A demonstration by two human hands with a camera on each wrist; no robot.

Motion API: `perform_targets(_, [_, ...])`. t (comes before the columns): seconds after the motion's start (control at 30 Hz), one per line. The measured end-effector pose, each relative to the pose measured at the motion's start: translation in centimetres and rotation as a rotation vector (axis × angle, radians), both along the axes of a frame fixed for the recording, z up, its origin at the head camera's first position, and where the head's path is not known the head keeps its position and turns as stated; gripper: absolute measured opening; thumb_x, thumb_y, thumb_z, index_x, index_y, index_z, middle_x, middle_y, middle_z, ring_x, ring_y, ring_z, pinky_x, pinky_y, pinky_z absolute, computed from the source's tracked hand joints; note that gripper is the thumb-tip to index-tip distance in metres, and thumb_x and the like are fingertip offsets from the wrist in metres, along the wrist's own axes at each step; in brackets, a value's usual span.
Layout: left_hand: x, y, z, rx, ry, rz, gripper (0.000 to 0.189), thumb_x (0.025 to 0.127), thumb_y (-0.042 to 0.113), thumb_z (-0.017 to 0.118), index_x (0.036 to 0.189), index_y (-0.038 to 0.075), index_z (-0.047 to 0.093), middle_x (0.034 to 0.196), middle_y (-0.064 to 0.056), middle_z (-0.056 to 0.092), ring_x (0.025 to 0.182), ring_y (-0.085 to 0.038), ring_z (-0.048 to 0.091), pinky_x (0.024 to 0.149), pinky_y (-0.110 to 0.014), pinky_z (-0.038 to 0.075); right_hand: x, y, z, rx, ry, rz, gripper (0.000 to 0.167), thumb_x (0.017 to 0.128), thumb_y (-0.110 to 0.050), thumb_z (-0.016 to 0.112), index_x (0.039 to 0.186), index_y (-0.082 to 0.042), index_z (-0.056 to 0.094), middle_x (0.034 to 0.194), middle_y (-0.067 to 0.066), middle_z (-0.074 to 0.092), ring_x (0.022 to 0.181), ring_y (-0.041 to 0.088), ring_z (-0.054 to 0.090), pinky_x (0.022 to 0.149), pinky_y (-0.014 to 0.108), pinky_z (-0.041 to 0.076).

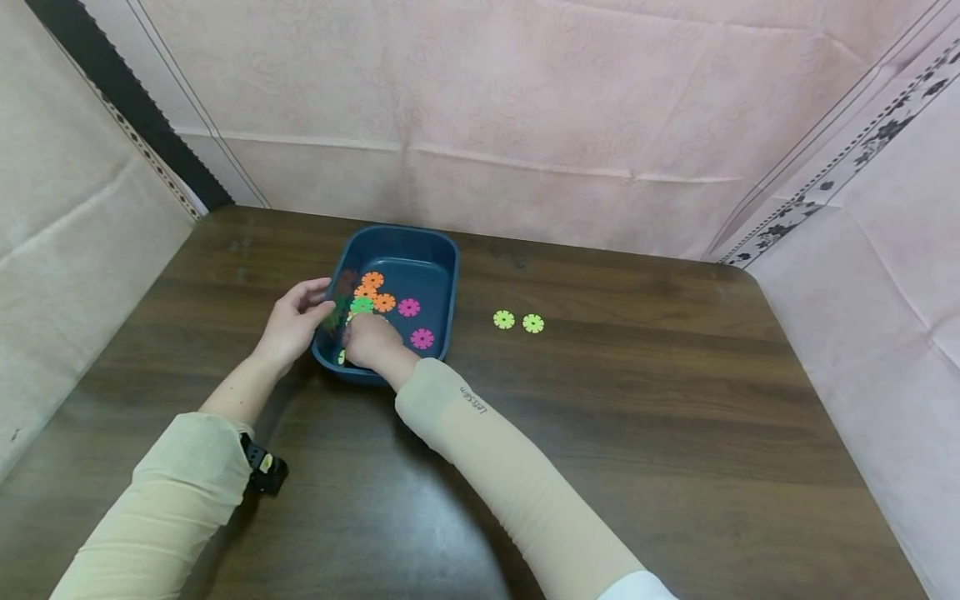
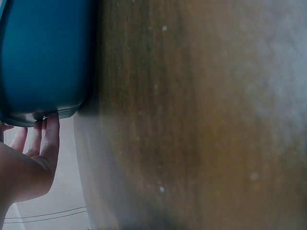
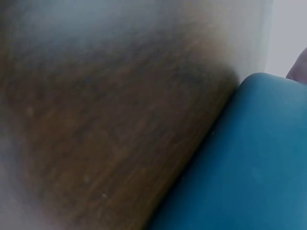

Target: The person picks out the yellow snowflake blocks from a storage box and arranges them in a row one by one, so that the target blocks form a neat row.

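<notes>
A blue rectangular tray [image 1: 447,321] holds notched, snowflake-shaped plastic discs. Orange discs [image 1: 372,281] and a green disc [image 1: 362,305] cluster toward its left side, with pink discs [image 1: 422,338] farther right. My left hand [image 1: 294,321] rests against the tray's left side, thumb and fingertips at the rim. In the left wrist view its fingers [image 2: 50,136] reach fairly straight to the outer wall. Inside the tray's near-left part, my right hand [image 1: 372,340] reaches down among the discs. Its fingertips are hidden behind the hand, so I cannot tell whether they pinch a disc.
Two yellow-green discs [image 1: 504,320] lie side by side on the brown wooden table [image 1: 675,400], right of the tray. Pale cloth [image 1: 525,108] hangs behind the table and along both sides. The right forearm crosses over the tray's near edge.
</notes>
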State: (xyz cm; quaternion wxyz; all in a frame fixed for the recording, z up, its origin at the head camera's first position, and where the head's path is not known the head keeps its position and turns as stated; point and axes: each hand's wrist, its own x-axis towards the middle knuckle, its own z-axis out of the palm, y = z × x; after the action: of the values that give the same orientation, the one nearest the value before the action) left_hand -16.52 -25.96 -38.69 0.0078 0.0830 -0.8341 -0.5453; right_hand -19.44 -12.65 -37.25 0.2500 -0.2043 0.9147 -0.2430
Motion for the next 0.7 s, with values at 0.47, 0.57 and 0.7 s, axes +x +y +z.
perform_targets(0.47, [0.1, 0.1, 0.2, 0.001, -0.011, 0.006, 0.05, 0.1, 0.024, 0.042, 0.144, 0.005, 0.032, 0.139, -0.025, 0.041, 0.126, -0.035, 0.038, 0.098, -0.043, 0.036, -0.8, 0.4, 0.0, -0.112, -0.074, -0.084, 0.017, 0.089, -0.014, 0.062, 0.084, -0.008, 0.077, 0.094, -0.002, 0.072, 0.073, 0.007, 0.056, 0.066, 0.019, 0.046])
perform_targets(0.57, [0.1, 0.1, 0.2, 0.008, -0.02, 0.005, 0.05, 0.1, 0.025, 0.041, 0.145, 0.005, 0.03, 0.139, -0.025, 0.04, 0.126, -0.036, 0.037, 0.101, -0.047, 0.035, -1.0, 0.9, 0.0, -0.148, -0.112, -0.09, 0.013, 0.086, -0.012, 0.066, 0.094, -0.009, 0.076, 0.103, -0.001, 0.071, 0.072, 0.006, 0.059, 0.067, 0.02, 0.049])
perform_targets(0.7, [0.2, 0.2, 0.3, 0.014, -0.027, 0.004, 0.051, 0.1, 0.025, 0.041, 0.145, 0.005, 0.03, 0.139, -0.026, 0.04, 0.128, -0.037, 0.036, 0.104, -0.051, 0.033, -1.5, 1.6, 0.2, -0.237, -0.203, -0.137, 0.014, 0.082, -0.006, 0.07, 0.095, -0.005, 0.074, 0.099, 0.003, 0.069, 0.064, 0.011, 0.063, 0.065, 0.023, 0.053])
